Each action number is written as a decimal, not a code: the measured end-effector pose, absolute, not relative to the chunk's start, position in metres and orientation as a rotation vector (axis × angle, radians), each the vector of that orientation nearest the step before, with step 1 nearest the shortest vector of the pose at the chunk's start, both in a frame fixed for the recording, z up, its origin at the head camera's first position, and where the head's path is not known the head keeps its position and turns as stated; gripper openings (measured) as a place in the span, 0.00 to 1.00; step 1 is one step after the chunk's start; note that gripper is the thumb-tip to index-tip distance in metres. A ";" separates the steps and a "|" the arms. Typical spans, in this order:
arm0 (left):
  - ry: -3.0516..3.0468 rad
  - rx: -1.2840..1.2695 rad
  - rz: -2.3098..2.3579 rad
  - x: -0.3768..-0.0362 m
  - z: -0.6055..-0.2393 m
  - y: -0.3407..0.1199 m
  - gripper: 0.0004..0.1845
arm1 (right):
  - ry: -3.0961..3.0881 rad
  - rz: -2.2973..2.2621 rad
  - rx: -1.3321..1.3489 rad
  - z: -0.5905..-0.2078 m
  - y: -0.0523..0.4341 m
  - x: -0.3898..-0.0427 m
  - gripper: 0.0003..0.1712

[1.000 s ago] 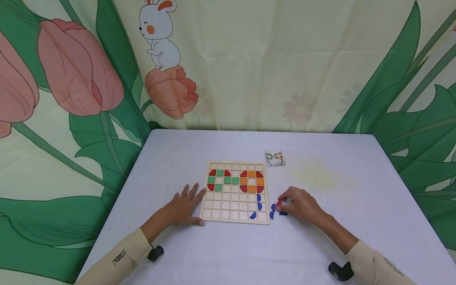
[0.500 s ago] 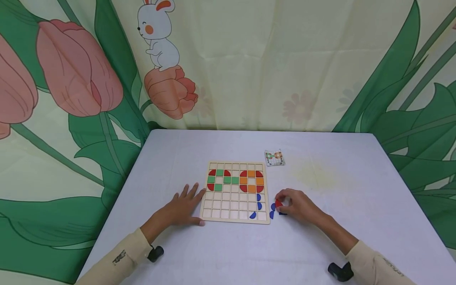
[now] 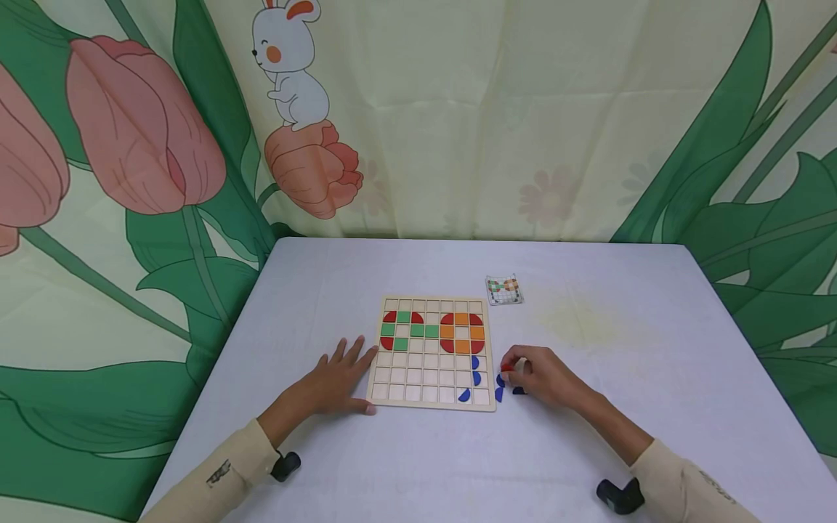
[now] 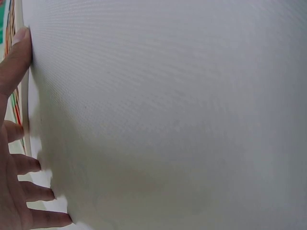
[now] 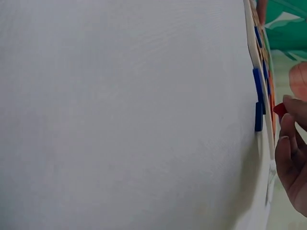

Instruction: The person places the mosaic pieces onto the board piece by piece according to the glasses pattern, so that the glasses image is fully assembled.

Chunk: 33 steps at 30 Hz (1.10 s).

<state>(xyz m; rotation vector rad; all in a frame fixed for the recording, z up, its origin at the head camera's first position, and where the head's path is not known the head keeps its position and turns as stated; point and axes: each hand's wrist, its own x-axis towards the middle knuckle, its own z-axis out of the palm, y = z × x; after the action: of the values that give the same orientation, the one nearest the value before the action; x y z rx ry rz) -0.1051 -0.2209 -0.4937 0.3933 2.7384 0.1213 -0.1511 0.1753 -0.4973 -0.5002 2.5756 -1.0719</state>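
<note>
- Right hand (image 3: 546,378) sits on the white worktop (image 3: 588,450) just beside the right edge of the wooden grid board (image 3: 431,354), its fingers (image 5: 288,143) curled and pinching a small red piece (image 3: 506,368); in the right wrist view the red piece (image 5: 279,109) shows between the fingertips.
- Blue pieces (image 3: 500,386) lie loose on the worktop between that hand and the board, close under the red piece; how many there are is hard to tell.
- Left hand (image 3: 336,383) lies flat on the worktop with straight, spread fingers, touching the board's left edge and gripping nothing.
- Board's upper rows carry two coloured patterns: red and green tiles (image 3: 407,330) on the left, red and orange tiles (image 3: 462,332) on the right.
- Three more blue curved tiles (image 3: 474,378) sit in the board's lower right cells.
- Small pattern card (image 3: 504,290) lies behind the board's far right corner, well apart from both hands.
- Behind the worktop hangs a curtain (image 3: 458,109) printed with tulips and a rabbit.
</note>
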 end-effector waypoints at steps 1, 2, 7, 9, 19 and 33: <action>2.738 0.392 0.120 -0.105 -0.494 -0.221 0.60 | 2.574 -1.081 -0.511 -0.496 0.175 -0.152 0.07; 2.737 0.393 0.119 -0.105 -0.494 -0.221 0.60 | 2.572 -1.089 -0.527 -0.494 0.174 -0.152 0.07; 2.735 0.391 0.127 -0.104 -0.494 -0.222 0.60 | 2.528 -1.142 -0.582 -0.485 0.165 -0.159 0.06; 2.736 0.391 0.126 -0.104 -0.494 -0.222 0.60 | 2.508 -1.152 -0.603 -0.481 0.159 -0.162 0.06; 2.740 0.401 0.121 -0.103 -0.491 -0.222 0.60 | 2.479 -1.145 -0.806 -0.476 0.129 -0.178 0.14; 2.742 0.415 0.116 -0.104 -0.489 -0.221 0.59 | 2.443 -1.085 -0.932 -0.478 0.089 -0.199 0.12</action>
<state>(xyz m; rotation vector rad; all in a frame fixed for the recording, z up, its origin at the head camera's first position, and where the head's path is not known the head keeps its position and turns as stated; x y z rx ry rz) -0.1041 -0.2206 -0.4891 0.4154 2.7421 0.1159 -0.1994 0.0893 -0.4776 -0.9322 2.4430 -1.0853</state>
